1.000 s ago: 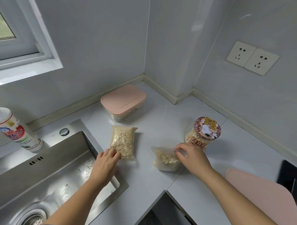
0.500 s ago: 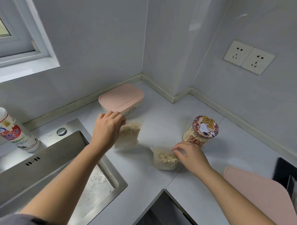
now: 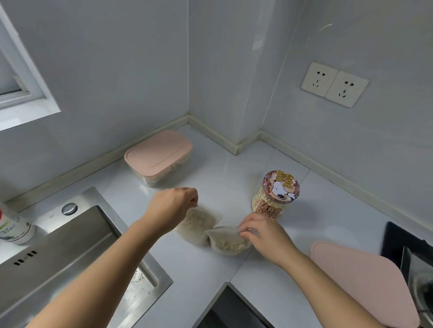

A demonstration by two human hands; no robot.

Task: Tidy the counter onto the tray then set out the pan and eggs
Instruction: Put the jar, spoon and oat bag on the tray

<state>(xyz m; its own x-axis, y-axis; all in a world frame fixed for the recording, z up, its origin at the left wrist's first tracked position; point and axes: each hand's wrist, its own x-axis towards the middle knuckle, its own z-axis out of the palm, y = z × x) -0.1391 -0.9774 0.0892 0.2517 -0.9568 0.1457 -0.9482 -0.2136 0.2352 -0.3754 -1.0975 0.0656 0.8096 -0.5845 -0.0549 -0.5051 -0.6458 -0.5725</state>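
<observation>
Two clear bags of oats sit side by side on the white counter. My left hand point(image 3: 172, 207) pinches the top of the left oat bag point(image 3: 198, 225), which hangs blurred from my fingers. My right hand point(image 3: 263, 234) grips the top edge of the right oat bag point(image 3: 228, 242), which rests on the counter. A round jar with a cartoon dog lid point(image 3: 276, 193) stands just behind my right hand. A pink tray point(image 3: 364, 282) lies flat at the right.
A pink-lidded box point(image 3: 158, 155) sits near the back wall corner. The steel sink point(image 3: 65, 259) is at the left, with a cleaner bottle point(image 3: 4, 225) behind it. A black stove point(image 3: 415, 254) is at the far right. Wall sockets point(image 3: 334, 84) are above.
My left hand picked up the left oat bag from beside the sink and carried it right, next to the other bag. My right hand stayed on the right bag.
</observation>
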